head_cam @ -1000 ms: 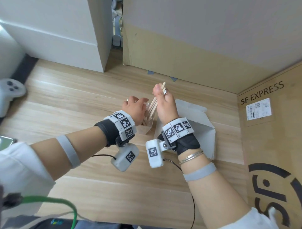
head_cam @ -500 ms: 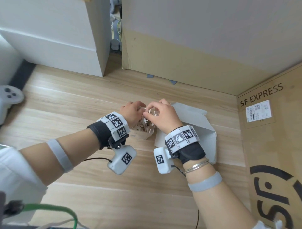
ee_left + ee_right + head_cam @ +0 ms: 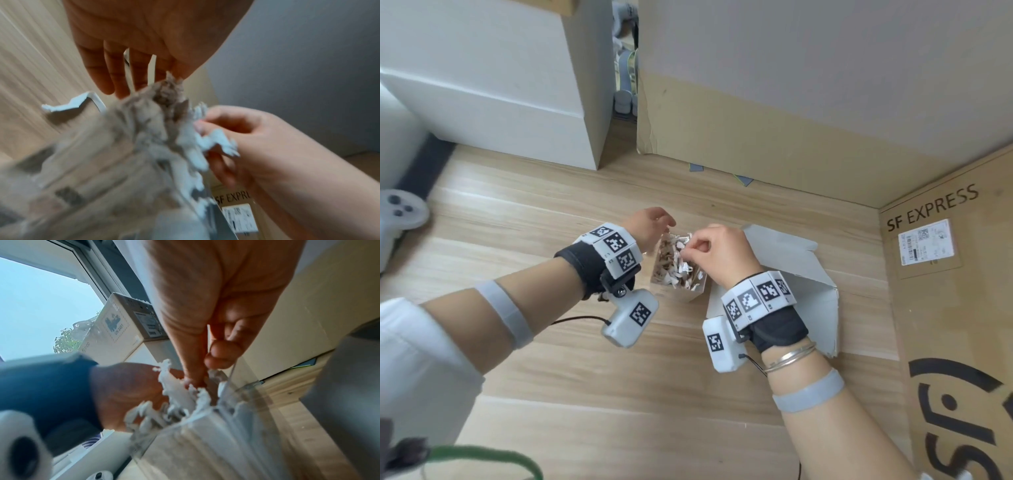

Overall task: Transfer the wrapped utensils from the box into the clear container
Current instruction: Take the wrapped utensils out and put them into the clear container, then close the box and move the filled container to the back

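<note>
A clear container (image 3: 678, 295) stands on the wooden surface, packed with upright paper-wrapped utensils (image 3: 674, 265). My left hand (image 3: 650, 224) holds the container's left side, fingers curled over its far rim (image 3: 92, 97). My right hand (image 3: 693, 247) is over the container's right edge, its thumb and forefinger pinching the frayed wrapper tops (image 3: 179, 395). The white box (image 3: 803, 274) lies open and flat just right of the container, partly under my right wrist. Its inside is hidden. The wrist views are blurred.
A tall SF EXPRESS carton (image 3: 945, 308) walls off the right side. A large cardboard sheet (image 3: 756, 137) stands behind, a white cabinet (image 3: 500, 85) at the back left. A white game controller (image 3: 400, 212) lies at the far left, a green cable (image 3: 482, 459) near me.
A second ago my right hand held a bundle of utensils raised above the container. It has lowered them in and now pinches their tops. My left hand stayed on the container.
</note>
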The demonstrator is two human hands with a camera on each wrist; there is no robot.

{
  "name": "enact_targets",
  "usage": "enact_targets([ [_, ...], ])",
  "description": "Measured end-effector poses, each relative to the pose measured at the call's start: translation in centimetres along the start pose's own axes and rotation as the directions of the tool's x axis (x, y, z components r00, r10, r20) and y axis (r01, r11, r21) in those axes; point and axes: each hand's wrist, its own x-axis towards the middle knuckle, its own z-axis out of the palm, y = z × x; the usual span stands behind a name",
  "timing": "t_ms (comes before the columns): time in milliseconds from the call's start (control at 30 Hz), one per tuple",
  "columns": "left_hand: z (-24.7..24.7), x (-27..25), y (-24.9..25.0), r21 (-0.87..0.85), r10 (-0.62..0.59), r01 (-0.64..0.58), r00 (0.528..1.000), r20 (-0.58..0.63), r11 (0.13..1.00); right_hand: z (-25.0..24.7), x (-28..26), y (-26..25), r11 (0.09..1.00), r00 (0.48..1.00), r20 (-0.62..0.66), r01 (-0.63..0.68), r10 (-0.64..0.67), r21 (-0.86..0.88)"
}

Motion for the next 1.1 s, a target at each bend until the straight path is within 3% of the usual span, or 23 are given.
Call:
enact_targets([
  [200, -0.1, 3.3, -2.5, 0.188, -0.063, 0.074, 0.996, -0.065, 0.979, -0.4, 0.1, 0.9, 0.998, 0.990, -0.141, 0.006, 0.002, 0.059],
  [767, 1.4, 6.7, -4.7, 0.382, -0.058, 0.068, 0.998, -0.039, 0.922, -0.1, 0.9, 2.8, 0.986, 0.998, -0.067, 0.024, -0.013, 0.167],
  [933, 1.2, 6.8, -5.2, 0.346, -0.035, 0.050, 0.998, -0.048, 0.937, -0.1, 1.0, 2.7, 0.982, 0.998, -0.056, 0.014, -0.003, 0.188],
  [1100, -0.8, 5.9, -3.5, 0.185, 0.046, -0.012, 0.983, -0.179, 0.983, -0.3, 0.7, 2.5, 0.979, 0.999, -0.053, 0.015, -0.004, 0.204],
])
